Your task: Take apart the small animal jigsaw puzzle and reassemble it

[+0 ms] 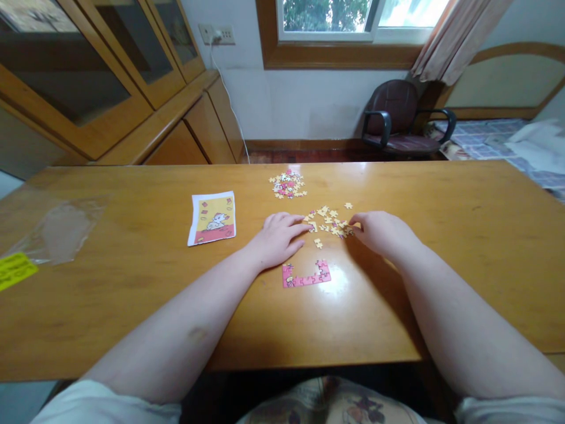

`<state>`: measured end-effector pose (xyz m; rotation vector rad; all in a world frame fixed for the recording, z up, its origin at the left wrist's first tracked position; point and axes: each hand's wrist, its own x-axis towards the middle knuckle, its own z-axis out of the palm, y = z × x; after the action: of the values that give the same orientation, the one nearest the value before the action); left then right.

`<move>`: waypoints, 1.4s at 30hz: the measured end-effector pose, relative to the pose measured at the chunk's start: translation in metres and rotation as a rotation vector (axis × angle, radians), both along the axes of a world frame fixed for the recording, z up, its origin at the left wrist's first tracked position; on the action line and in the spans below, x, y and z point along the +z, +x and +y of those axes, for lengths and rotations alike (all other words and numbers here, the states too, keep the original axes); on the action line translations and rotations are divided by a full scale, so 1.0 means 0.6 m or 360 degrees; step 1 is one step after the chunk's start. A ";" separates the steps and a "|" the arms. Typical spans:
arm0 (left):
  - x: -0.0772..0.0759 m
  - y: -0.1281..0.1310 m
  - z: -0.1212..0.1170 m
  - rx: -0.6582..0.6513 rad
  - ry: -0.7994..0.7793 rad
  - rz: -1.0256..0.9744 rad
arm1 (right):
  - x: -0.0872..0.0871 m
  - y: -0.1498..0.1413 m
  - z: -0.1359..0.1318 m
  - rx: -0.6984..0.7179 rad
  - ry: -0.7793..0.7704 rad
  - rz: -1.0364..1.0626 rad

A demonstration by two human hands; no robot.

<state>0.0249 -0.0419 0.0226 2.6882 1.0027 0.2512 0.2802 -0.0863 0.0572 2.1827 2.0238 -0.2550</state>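
Several loose yellow jigsaw pieces (329, 219) lie spread between my hands on the table. My left hand (281, 238) rests palm down with its fingers stretched out, the fingertips touching pieces at the left edge of the spread. At the right edge, my right hand (377, 231) has its fingers bent down to the pieces; whether one is pinched between them I cannot make out. Nearer to me lies a joined strip of pink puzzle pieces (306, 281), U-shaped, with its ends pointing away from me. A single yellow piece (318, 243) sits between the spread and the strip.
A second pile of mixed pink and yellow pieces (288, 185) lies farther back. To the left is a picture sheet (215, 219) with a white animal on yellow and pink. A clear plastic bag (66, 227) lies at the far left of the wooden table (463, 247).
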 end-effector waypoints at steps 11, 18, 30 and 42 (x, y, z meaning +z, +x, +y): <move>0.006 -0.002 -0.006 -0.0373 -0.0062 -0.0030 | -0.001 -0.021 -0.005 0.0028 0.0073 0.0000; 0.004 -0.007 0.001 -0.0323 -0.0049 -0.0152 | -0.010 -0.028 -0.004 0.0000 0.0171 0.0050; 0.006 -0.006 0.002 -0.0187 -0.0029 -0.0166 | -0.061 -0.019 0.023 0.0250 0.0584 0.0102; -0.017 -0.013 0.020 0.0290 0.0120 -0.0099 | -0.078 0.009 0.048 -0.0063 0.0675 0.0398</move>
<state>0.0171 -0.0299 0.0122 2.6386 1.2438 0.4130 0.2856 -0.0576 0.0105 2.5512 2.3495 -0.1146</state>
